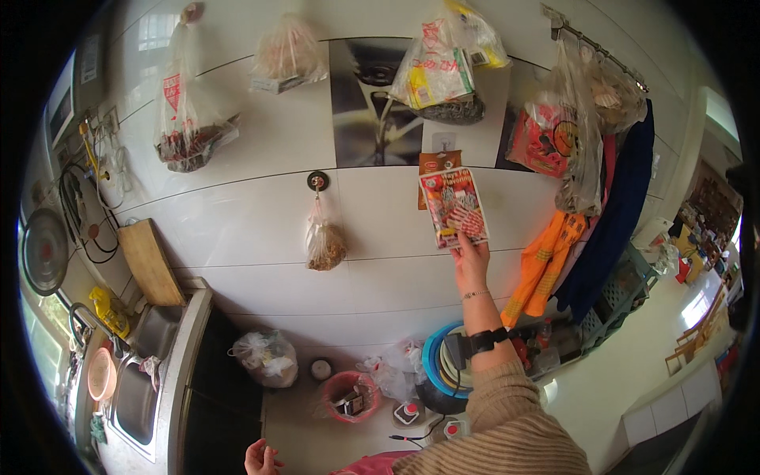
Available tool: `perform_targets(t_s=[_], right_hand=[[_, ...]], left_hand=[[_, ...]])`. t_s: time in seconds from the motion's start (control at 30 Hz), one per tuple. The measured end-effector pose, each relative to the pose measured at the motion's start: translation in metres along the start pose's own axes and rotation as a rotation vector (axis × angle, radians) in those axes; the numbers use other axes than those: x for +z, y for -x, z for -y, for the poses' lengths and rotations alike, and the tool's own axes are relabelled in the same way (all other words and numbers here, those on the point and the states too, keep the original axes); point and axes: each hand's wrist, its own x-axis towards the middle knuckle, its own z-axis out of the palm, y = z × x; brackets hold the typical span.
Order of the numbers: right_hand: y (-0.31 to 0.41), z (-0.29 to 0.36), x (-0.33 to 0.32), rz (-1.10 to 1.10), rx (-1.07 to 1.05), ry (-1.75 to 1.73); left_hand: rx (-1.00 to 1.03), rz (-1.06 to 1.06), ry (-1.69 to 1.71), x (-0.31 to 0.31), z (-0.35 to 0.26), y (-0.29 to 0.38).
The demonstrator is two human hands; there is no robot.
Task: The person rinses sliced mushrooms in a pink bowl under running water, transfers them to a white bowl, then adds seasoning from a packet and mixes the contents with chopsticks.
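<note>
My right hand [472,258] is raised to the tiled wall and grips the lower edge of a red and white printed food packet [454,205]. Partly behind this packet is a brown packet [438,159], just below a clear wall hook [443,141]; whether it hangs there or is held too, I cannot tell. Low in the picture, my left hand [262,458] has its fingers curled and shows nothing in it. Above the packets hangs a plastic bag with yellow and green packets [436,74]. A small bag of brown dried food [325,244] hangs on a round hook to the left.
More filled bags [190,127] hang on the wall. Orange cloth [543,267] and dark blue cloth [611,219] hang at the right, above a green crate rack [623,297]. A steel sink [135,404] stands left. On the floor are a pink bin [350,396], blue basins [436,362] and jugs [408,412].
</note>
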Motion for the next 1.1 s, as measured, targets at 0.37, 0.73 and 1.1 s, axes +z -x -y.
perform_targets(t_s=[0.37,0.73,1.1], right_hand=[[-0.046,0.0,0.025,0.035,0.036,-0.103],[-0.058,-0.002,0.022,0.026,0.04,-0.14],[-0.083,-0.048,0.009,0.015,0.054,-0.21]], left_hand=[[-0.002,-0.031,-0.091,0.029,-0.013,0.001],[-0.024,-0.036,-0.1,0.035,-0.003,0.001],[-0.169,-0.055,-0.093,0.052,-0.038,0.001]])
